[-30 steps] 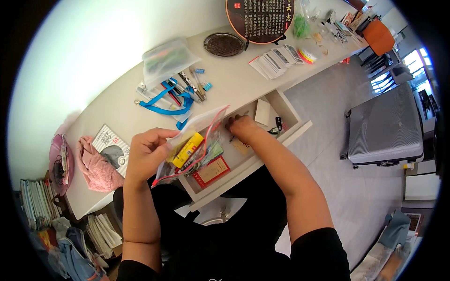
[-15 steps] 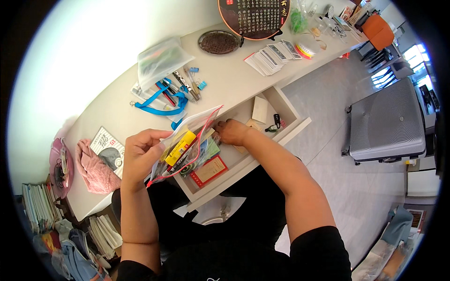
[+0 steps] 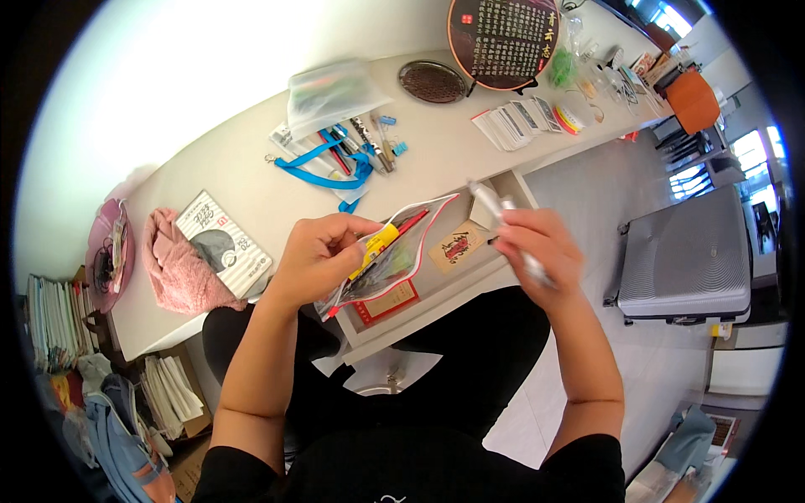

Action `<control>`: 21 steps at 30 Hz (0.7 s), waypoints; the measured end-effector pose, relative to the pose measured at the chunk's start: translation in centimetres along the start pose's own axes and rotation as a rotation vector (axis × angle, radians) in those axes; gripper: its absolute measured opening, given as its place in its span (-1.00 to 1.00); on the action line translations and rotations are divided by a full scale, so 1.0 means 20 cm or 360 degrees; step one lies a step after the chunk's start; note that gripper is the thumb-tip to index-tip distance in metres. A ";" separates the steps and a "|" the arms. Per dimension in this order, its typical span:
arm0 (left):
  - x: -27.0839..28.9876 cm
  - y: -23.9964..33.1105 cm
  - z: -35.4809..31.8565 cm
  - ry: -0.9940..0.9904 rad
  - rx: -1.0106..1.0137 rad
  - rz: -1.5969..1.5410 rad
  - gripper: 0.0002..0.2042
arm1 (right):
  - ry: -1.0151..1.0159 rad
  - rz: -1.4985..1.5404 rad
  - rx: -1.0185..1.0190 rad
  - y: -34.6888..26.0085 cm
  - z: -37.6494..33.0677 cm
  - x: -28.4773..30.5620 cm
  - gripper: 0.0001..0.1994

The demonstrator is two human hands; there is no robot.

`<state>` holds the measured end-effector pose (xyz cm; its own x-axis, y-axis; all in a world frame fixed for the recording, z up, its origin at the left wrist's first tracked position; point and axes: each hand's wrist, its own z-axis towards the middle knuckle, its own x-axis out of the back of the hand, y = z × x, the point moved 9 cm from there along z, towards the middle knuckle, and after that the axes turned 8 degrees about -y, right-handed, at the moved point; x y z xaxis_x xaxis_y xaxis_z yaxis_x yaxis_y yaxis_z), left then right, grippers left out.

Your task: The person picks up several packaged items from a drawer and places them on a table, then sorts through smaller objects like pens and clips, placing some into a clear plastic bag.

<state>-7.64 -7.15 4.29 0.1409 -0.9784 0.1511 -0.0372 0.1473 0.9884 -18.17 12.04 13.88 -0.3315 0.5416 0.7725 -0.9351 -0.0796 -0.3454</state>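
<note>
As left hand (image 3: 314, 260) pinches pouch (image 3: 404, 267), right hand (image 3: 549, 250) grips white stick (image 3: 533, 268) slanting up-left

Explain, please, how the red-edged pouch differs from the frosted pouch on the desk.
The red-edged pouch is held in the left hand; the frosted pouch lies on the desk. The red-edged pouch is clear, showing a yellow tube; the frosted pouch is cloudy, showing only blurred colours. Both look like soft plastic.

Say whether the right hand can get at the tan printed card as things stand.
Probably yes: the tan printed card lies mostly uncovered in the open drawer, near the right hand. That hand does hold a blurred white pen-shaped object, which may hamper its grip.
</note>
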 end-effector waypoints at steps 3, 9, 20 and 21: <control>-0.02 -0.03 0.00 -0.0003 0.0065 -0.0086 -0.75 | 0.0122 0.0375 0.0046 -0.19 0.07 0.08 -0.62; -0.04 0.00 0.00 0.0059 -0.0045 -0.0067 -0.75 | -0.0500 0.0275 0.0101 -0.30 0.19 -0.25 -0.73; -0.03 0.06 -0.02 0.0019 -0.0150 0.0078 -0.77 | -0.0878 -0.0114 -0.0116 -0.19 0.19 -0.56 -0.70; -0.03 0.06 -0.02 0.0018 -0.0147 0.0093 -0.76 | -0.0878 -0.0069 -0.0129 -0.19 0.19 -0.56 -0.69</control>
<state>-7.35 -6.38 5.48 0.1524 -0.9661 0.2084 0.0459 0.2175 0.9750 -11.39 3.09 8.54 -0.3301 0.0230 0.9437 -0.9438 0.0094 -0.3304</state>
